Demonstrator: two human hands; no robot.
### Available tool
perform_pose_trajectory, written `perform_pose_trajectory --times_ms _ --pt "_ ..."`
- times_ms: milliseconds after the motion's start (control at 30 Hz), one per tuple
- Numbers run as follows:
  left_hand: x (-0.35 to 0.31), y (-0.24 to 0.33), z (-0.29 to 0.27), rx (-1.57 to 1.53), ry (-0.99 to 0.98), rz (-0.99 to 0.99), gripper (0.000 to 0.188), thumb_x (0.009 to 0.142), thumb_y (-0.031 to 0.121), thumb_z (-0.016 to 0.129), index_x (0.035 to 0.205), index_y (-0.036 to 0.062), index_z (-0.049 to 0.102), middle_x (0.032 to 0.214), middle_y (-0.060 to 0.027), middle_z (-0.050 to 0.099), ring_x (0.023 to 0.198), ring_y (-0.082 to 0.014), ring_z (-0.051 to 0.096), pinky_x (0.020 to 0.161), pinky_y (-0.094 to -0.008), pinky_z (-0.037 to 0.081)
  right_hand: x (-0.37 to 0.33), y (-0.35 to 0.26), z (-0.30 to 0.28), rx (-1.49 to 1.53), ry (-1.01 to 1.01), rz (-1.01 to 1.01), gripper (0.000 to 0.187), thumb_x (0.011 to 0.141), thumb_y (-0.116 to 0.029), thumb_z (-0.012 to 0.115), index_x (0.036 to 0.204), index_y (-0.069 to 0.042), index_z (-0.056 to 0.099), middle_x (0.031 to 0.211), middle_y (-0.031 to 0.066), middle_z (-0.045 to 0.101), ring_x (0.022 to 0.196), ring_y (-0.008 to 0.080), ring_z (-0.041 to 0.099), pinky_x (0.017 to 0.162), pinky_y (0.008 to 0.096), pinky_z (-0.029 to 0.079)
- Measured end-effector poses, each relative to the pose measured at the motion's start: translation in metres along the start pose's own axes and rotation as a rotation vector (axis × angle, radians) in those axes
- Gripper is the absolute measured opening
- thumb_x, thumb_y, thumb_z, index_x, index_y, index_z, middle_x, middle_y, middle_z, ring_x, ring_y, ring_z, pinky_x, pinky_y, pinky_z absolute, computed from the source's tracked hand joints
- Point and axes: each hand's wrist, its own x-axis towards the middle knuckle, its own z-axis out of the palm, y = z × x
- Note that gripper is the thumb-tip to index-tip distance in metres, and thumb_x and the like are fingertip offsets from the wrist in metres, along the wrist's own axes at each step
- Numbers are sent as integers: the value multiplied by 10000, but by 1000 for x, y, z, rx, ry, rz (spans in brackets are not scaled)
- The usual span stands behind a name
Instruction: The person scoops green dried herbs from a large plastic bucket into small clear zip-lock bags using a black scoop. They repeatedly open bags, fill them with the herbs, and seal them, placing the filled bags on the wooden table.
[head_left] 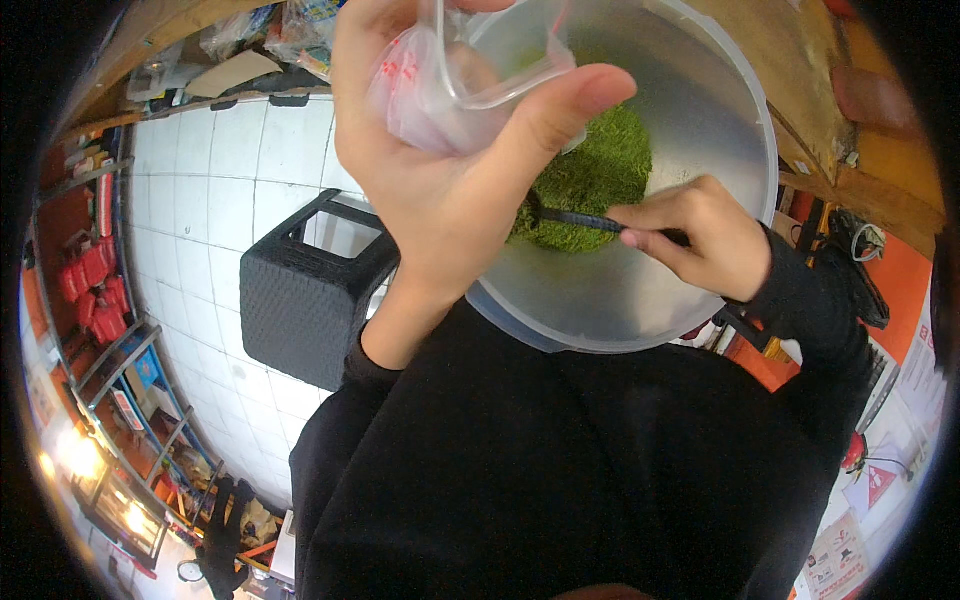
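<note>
Left hand (440, 170): upper centre of the frame, raised, fingers and thumb closed around a small clear plastic cup (500, 50) wrapped in a thin plastic bag (410, 95) with red print; cup tilted over the container

Right hand (695, 235): right of centre, fingers pinched shut on a dark slender tool handle (580, 218); the tool's far end is sunk in the green powder

Large translucent container (690, 110): round, pale, fills the upper right of the frame, held close to the body

Green powder (595, 175): heaped at the bottom of the container, centre of the frame, just below the cup

Black woven stool (300, 300): left of centre, standing on the white tiled floor (200, 190)

Red items on shelving (95, 285): far left edge, too small to tell apart

Black sleeves and top (560, 470): lower half of the frame
</note>
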Motion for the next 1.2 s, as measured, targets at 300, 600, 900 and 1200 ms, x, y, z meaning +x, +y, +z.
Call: perform_pose_trajectory --times_ms 300,600,900,1200 --pt "1 2 6 -12 64 33 728 641 249 792 1206 -24 423 1054 -106 535 912 -143 528 746 -234 436 -21 -13 1 116 34 87 199 802 -68 598 981 11 630 636 165 550 542 285 537 537 310 410" --pt "2 -3 -7 18 -242 45 663 610 188 810 1148 -9 479 1006 -85 553 916 -135 529 771 -230 428 -51 -27 -43 -196 479 291 175 751 -57 646 897 40 645 758 187 626 658 263 623 627 294 468" --pt "3 -3 6 401 -436 -108 572 552 152 827 1043 30 561 903 -57 592 845 -128 568 779 -249 434 -52 -72 -47 -587 721 321 285 724 30 632 998 -47 640 679 108 539 594 201 547 567 247 432" --pt "3 2 4 441 -356 50 647 505 168 836 1071 42 550 941 -85 600 866 -168 586 769 -274 447 -56 -78 -49 -665 698 412 348 751 55 568 1083 -38 606 705 93 466 610 162 473 596 221 400"
